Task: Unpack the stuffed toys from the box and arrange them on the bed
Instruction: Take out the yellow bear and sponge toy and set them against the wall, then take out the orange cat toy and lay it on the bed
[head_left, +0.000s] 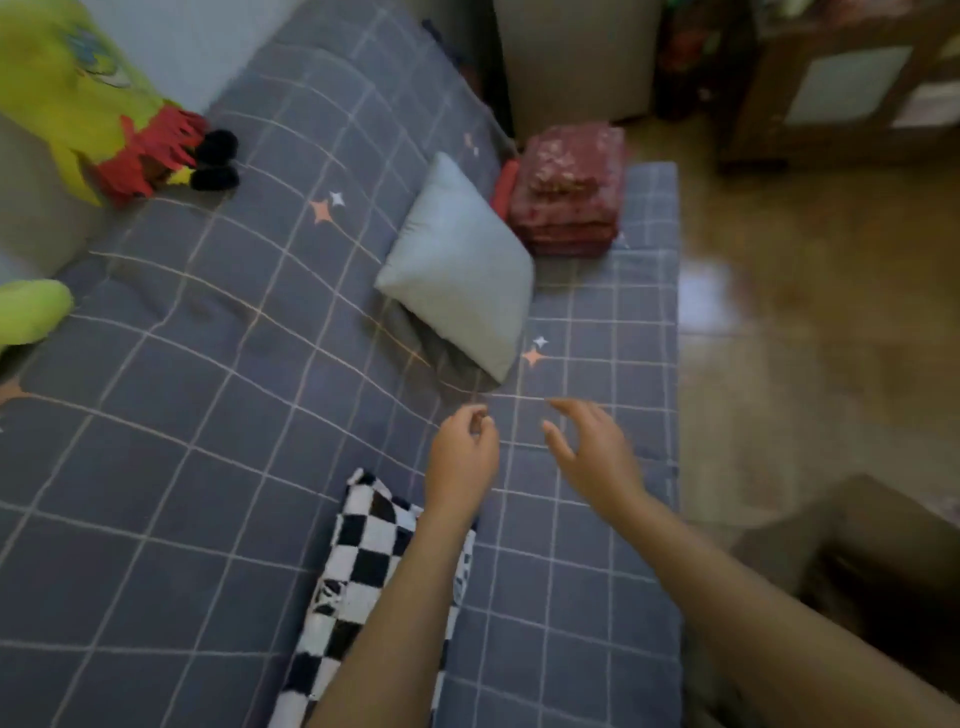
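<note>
A large yellow-green stuffed toy (88, 104) with a red fringed skirt and black feet leans in the far left corner of the bed (208, 467). A second green plush part (31, 312) shows at the left edge. The brown cardboard box (857, 561) stands on the floor at the lower right, its inside dark. My left hand (462, 457) hovers over the blue checked bedspread with fingers loosely curled, holding nothing. Beside it, my right hand (592, 447) is spread with fingers apart and holds nothing.
A grey pillow (462, 270) lies mid-bed, with a folded dark red blanket stack (571, 192) behind it. A black-and-white checkered cushion (363, 587) lies under my left forearm. Wooden floor (805, 312) runs along the bed's right side, with a cabinet (857, 78) beyond.
</note>
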